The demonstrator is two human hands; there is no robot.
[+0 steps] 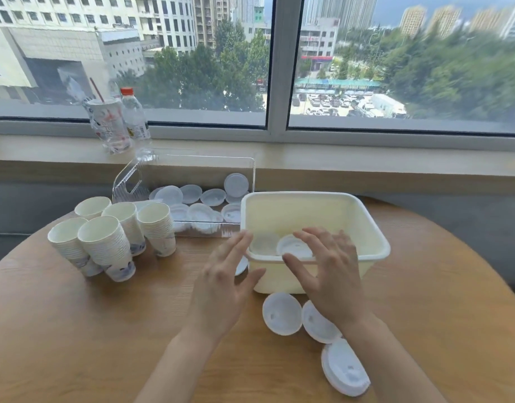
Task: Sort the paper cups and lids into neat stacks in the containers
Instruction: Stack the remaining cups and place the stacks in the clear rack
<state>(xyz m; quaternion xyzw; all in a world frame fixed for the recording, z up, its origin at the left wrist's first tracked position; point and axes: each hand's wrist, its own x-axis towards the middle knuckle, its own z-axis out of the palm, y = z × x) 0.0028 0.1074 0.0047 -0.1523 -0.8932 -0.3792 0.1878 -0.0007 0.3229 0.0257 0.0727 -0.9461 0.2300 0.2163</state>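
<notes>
A cream plastic bin [375, 228] stands at the middle of the round wooden table, with white lids [294, 245] lying on its floor. My left hand [224, 286] hovers with fingers spread just left of the bin's near corner, holding nothing. My right hand [331, 274] is spread over the bin's front rim, also holding nothing. Three white lids lie on the table near my right wrist [282, 314], [317, 322], [344, 367]. Several stacks of paper cups [105, 242] stand at the left. A clear container [192, 170] behind them holds several loose lids [189, 194].
A drink cup in a plastic bag [108, 123] and a water bottle [134, 114] stand on the window sill at the back left. Another lid [242, 266] peeks out under the bin's left corner. The table's curved edge runs close on the right.
</notes>
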